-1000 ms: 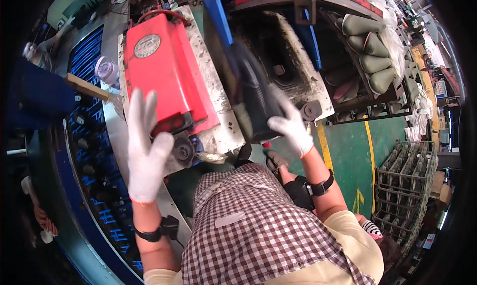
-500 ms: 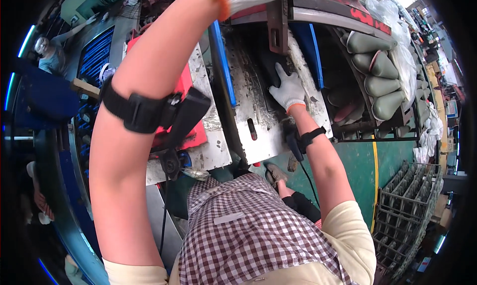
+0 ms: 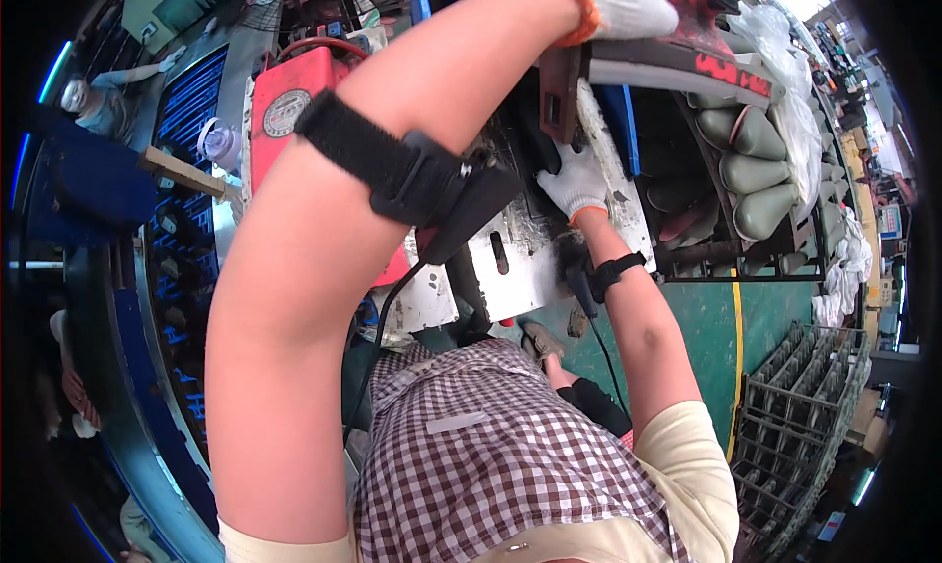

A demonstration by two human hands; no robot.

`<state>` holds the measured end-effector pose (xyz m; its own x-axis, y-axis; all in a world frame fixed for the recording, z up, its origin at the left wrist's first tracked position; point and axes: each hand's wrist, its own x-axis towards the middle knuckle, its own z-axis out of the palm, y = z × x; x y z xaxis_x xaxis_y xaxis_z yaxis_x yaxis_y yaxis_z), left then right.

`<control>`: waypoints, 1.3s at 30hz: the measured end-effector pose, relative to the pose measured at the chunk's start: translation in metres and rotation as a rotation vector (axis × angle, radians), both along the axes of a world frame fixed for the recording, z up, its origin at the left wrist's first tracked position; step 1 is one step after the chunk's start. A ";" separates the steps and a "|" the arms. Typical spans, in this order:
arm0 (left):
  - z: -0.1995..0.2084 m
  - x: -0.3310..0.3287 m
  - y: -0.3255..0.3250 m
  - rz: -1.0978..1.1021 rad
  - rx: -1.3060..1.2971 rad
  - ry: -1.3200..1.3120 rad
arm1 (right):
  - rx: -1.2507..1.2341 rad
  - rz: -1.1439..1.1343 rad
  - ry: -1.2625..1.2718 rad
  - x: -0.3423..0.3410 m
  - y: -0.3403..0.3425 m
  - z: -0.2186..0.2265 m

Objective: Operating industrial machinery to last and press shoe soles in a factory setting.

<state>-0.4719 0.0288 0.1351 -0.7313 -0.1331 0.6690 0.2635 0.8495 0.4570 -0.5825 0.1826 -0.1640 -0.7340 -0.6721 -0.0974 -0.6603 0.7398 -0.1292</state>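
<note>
At the top, my left hand [image 3: 628, 5], in a white knit glove with an orange cuff, reaches across to the red upper part of a machine [image 3: 726, 57]. Its fingertips are partly cut off or turned away, so its grip is unclear. My right hand [image 3: 576, 182], gloved the same way, lies with thumb and fingers apart on a dark, smooth piece [image 3: 533, 143] over the worn metal plate [image 3: 525, 283]. A dark slotted bracket [image 3: 559, 107] hangs just above that hand and hides some fingertips.
A rack at the right holds several grey-green, foot-shaped forms [image 3: 756, 175] beside clear plastic sheeting [image 3: 785, 82]. A wire rack [image 3: 800, 416] stands lower right on the green floor [image 3: 677, 318]. Left of the plate is a red machine housing [image 3: 294, 92]. Another person [image 3: 98, 102] is at far left.
My left hand and forearm have swung right, uncovering more of the red housing. The red machine top and slotted bracket sit lower. My right hand has shifted slightly, its fingertips now partly behind the bracket.
</note>
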 end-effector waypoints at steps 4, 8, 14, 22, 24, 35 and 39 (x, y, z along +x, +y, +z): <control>-0.031 -0.004 0.024 0.053 -0.074 -0.008 | -0.273 0.135 0.035 -0.021 0.034 -0.021; -0.103 0.000 0.050 0.135 -0.213 0.130 | -0.724 -0.192 -0.028 0.022 0.114 -0.001; -0.186 0.026 0.104 0.134 -0.254 0.163 | -1.000 -0.865 -0.578 0.108 0.233 -0.061; -0.300 0.034 0.125 0.071 -0.305 0.213 | -1.186 -0.822 -1.841 0.153 0.238 -0.032; -0.321 0.037 0.125 0.073 -0.317 0.200 | -1.161 -0.876 -1.898 0.150 0.239 -0.022; -0.326 0.048 0.127 0.047 -0.281 0.094 | -1.571 -1.227 -1.410 0.053 0.256 -0.030; -0.288 0.086 0.119 -0.095 -0.112 -0.129 | -1.526 -1.104 -1.157 0.065 0.261 -0.065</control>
